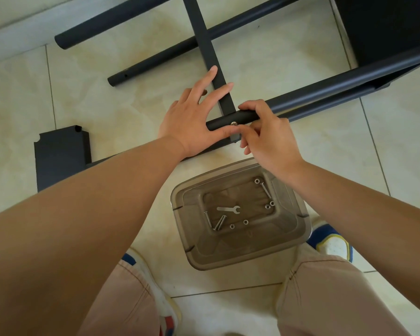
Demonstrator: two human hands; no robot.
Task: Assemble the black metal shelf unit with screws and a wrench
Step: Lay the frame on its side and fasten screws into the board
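Lying in the tray (291,229): one wrench (229,209), about four screws (217,222) and six nuts (245,222); no writing is legible. The left hand (194,120), fingers straight, presses a black tube (325,93); the right hand (264,134) grips it, fingertips at a screw (233,123), between both hands.

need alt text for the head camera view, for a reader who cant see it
Seen from above, a person's right hand pinches a screw at a black tube of a shelf frame on a tiled floor while the left hand rests flat on the joint. Below, a clear tray holds a wrench, bolts and nuts.
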